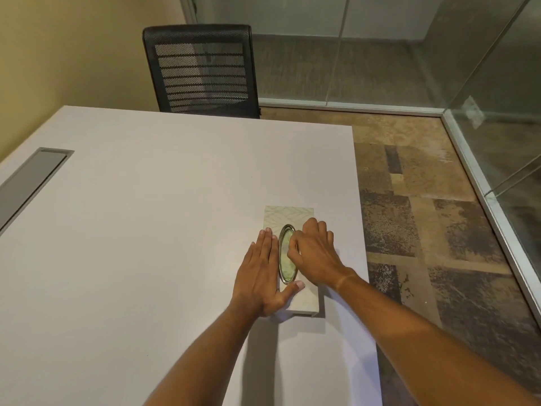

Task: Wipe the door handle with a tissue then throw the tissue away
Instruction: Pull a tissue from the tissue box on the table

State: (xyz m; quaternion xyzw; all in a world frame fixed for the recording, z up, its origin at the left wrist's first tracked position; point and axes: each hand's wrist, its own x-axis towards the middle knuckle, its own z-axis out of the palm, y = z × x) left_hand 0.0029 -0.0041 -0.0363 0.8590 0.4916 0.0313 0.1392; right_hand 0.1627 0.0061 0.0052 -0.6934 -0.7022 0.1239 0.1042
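A pale patterned tissue box (pixel 292 215) lies on the white table (pixel 161 200) near its right edge. Its top has an oval opening with a metallic rim (pixel 285 256), and greenish tissue shows inside. My left hand (pixel 260 271) lies flat on the box's left side, fingers together, thumb across the near end. My right hand (pixel 314 256) rests over the right side, its fingertips pinched at the opening on the tissue. No door handle is in view.
A black mesh office chair (pixel 202 71) stands at the table's far edge. A grey cable hatch (pixel 32 177) is set into the table at the left. Patterned carpet (pixel 424 230) and glass partition walls (pixel 497 127) lie to the right.
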